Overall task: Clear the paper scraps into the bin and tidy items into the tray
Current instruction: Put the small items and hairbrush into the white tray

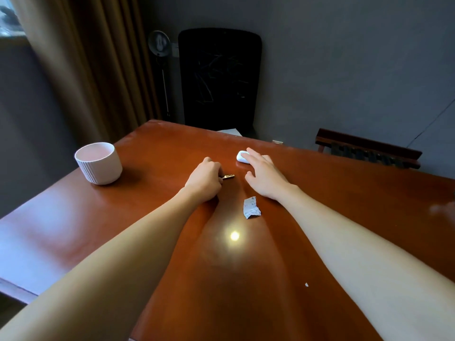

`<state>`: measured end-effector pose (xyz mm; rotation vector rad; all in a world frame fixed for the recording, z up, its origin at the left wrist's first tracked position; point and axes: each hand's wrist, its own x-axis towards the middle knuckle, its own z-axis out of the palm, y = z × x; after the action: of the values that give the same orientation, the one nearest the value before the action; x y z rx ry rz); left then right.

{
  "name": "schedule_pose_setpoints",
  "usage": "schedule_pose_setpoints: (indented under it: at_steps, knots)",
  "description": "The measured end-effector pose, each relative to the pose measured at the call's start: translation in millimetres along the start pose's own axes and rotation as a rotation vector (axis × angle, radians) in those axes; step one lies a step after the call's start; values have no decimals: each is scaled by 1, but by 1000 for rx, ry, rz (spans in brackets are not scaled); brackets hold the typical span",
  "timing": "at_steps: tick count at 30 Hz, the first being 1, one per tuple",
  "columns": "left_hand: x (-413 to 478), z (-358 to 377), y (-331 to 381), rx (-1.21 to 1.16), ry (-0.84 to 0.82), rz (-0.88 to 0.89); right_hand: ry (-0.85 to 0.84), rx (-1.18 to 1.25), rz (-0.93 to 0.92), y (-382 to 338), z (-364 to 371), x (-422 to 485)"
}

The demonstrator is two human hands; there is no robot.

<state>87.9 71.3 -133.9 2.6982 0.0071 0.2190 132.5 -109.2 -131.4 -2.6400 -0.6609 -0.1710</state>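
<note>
My left hand lies on the brown table with its fingers curled round a small brass key, whose tip sticks out to the right. My right hand reaches forward with straight fingers that touch a small white rounded object. A crumpled paper scrap with print on it lies just below my right wrist. A tiny white paper bit sits nearer to me. The white ribbed cup-shaped bin stands at the table's left. No tray is in view.
A black office chair stands behind the table's far edge, with a fan and brown curtain to its left. A dark wooden rack is beyond the right edge. A lamp's glare shines on the tabletop.
</note>
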Motion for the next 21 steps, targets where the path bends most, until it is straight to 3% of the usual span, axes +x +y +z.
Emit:
schedule_pose_setpoints:
  at_steps: [4,9,12,21]
  knots:
    - [6,-1,3,5,0,-54,-46,-44,84,6,11,14]
    - [9,-4,6,81,40,-45,159,-122,-17,6,14,16]
    - [6,-4,10,107,36,-24,195,-167,-53,6,7,11]
    - [-24,-19,16,95,-28,54,-22,-1,14,5,-19,-38]
